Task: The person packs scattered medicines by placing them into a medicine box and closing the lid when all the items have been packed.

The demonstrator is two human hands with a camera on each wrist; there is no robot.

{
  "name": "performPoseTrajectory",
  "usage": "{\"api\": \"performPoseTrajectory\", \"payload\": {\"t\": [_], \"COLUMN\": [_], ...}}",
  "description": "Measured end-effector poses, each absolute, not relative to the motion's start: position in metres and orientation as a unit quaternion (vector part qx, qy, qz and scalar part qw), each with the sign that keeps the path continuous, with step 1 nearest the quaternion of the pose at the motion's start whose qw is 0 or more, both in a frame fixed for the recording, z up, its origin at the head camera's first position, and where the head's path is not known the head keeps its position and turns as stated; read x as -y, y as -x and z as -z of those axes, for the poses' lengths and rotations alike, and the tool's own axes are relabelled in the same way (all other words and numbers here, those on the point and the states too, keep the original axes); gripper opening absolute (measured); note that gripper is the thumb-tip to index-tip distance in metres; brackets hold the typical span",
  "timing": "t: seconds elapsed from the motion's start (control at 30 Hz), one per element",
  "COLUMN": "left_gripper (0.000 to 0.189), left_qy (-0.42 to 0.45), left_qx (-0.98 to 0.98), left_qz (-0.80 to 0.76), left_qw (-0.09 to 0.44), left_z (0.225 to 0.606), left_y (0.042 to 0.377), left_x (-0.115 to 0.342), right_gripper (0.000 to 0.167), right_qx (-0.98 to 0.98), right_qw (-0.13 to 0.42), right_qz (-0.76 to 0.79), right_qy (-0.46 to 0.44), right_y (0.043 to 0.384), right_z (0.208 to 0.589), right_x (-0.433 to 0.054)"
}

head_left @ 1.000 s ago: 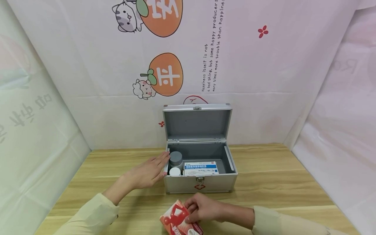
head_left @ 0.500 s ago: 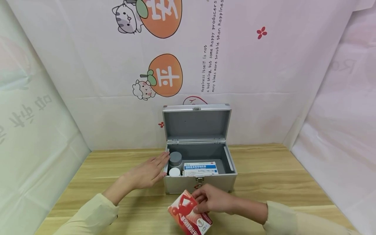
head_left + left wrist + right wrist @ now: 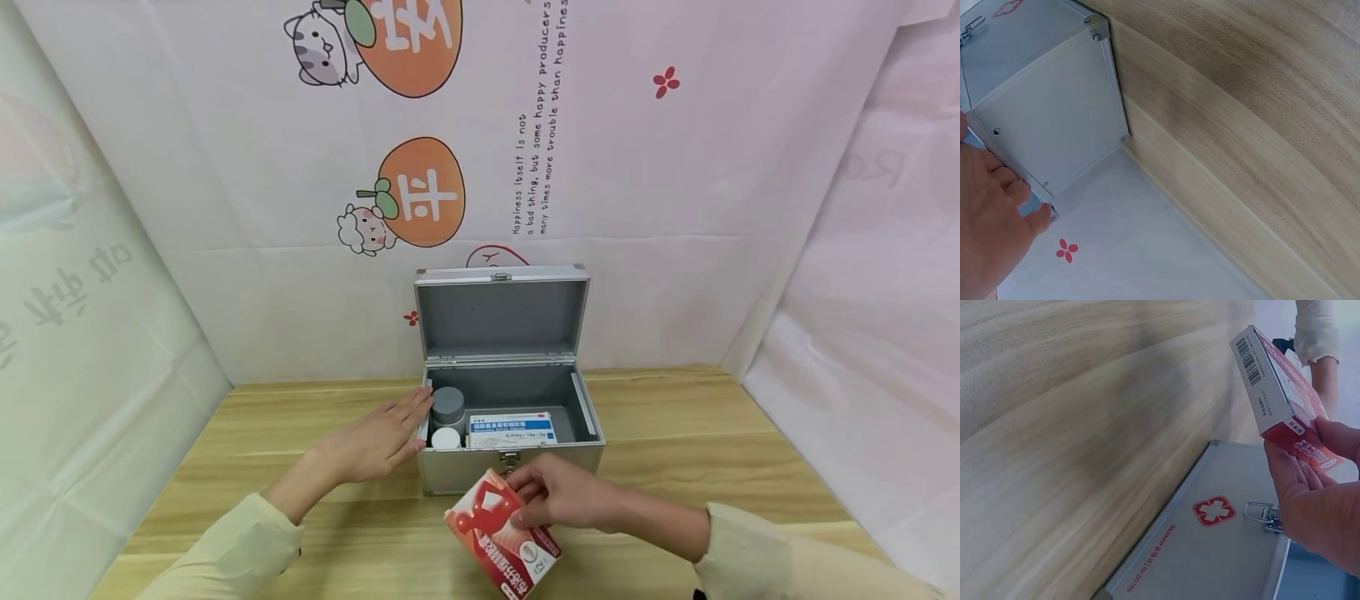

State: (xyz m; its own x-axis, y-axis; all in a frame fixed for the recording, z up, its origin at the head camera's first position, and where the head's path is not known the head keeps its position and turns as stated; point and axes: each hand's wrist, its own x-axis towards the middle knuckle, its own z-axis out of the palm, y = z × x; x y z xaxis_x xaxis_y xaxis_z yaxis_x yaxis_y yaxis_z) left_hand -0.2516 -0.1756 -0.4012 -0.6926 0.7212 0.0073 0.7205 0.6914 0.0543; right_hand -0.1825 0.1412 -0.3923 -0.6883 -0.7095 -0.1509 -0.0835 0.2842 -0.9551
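Note:
My right hand (image 3: 562, 493) pinches a red and white medicine box (image 3: 504, 533) between thumb and fingers, tilted in front of the first-aid case. In the right wrist view the medicine box (image 3: 1272, 387) shows a barcode on its white side. My left hand (image 3: 375, 442) lies with straight fingers along the left rim of the silver first-aid case (image 3: 465, 473), whose lid (image 3: 502, 317) is raised. Inside the case, a grey-capped bottle (image 3: 449, 405) and a white-capped bottle (image 3: 446, 438) stand at the left, beside a blue and white medicine box (image 3: 513, 428).
The case stands on a wood-grain table (image 3: 675, 433) close to a white printed cloth (image 3: 637, 208) hung behind it. Cloth also hangs at both sides. A metal latch (image 3: 1264, 515) and a red cross emblem (image 3: 1214, 511) are on the case's front.
My right hand has moved the red and white medicine box up and to the right, closer to the case's front. The left hand has stayed in place.

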Motion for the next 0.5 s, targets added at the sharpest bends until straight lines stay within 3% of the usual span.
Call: {"api": "performPoseTrajectory", "payload": {"t": [0.5], "left_gripper": [0.066], "left_qy": [-0.389], "left_qx": [-0.921], "left_qz": [-0.015], "left_qw": [0.013], "left_z": [0.401], "left_y": [0.253], "left_x": [0.176], "right_gripper": [0.023], "right_qx": [-0.769], "right_qw": [0.278], "right_qz": [0.509], "right_qy": [0.268], "right_y": [0.188], "right_z": [0.376], "right_x": [-0.151]}}
